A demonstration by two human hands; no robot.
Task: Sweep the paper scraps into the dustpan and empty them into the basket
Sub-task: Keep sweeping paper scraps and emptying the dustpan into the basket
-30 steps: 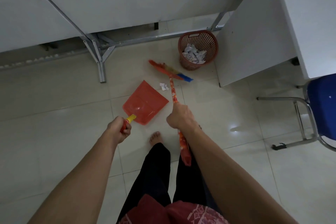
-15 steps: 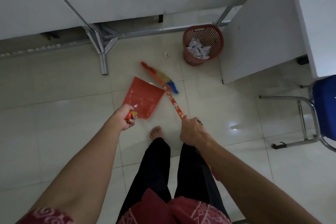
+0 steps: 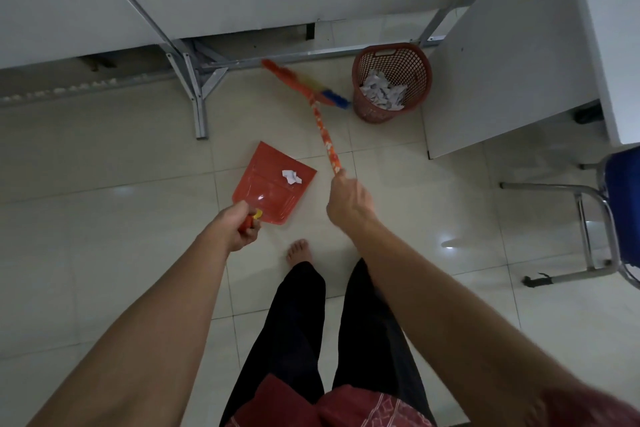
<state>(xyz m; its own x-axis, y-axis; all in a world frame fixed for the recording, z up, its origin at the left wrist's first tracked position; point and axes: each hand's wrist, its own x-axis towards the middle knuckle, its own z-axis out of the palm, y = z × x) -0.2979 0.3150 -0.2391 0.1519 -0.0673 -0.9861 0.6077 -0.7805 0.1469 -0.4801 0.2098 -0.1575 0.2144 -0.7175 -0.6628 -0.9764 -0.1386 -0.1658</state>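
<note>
A red dustpan [image 3: 268, 189] lies on the pale tiled floor with a crumpled white paper scrap [image 3: 291, 177] inside it. My left hand [image 3: 234, 226] grips its yellow-tipped handle. My right hand [image 3: 348, 202] grips the patterned orange handle of a broom [image 3: 325, 132]. The broom's orange, yellow and blue bristle head [image 3: 304, 85] is stretched out to the far floor, near the table frame and just left of the basket. The red mesh basket [image 3: 412, 61] stands beyond the broom and holds several white paper scraps [image 3: 382, 94].
A white table with a grey metal frame [image 3: 197, 104] runs along the far side. A white desk panel [image 3: 502, 62] stands right of the basket. A blue chair with chrome legs [image 3: 595, 218] is at the right edge. My bare foot [image 3: 299, 251] stands just behind the dustpan.
The broom pulled the scrap into the dustpan, then swung away toward the table frame and basket. My right hand moved forward with it. The dustpan stays in my left hand.
</note>
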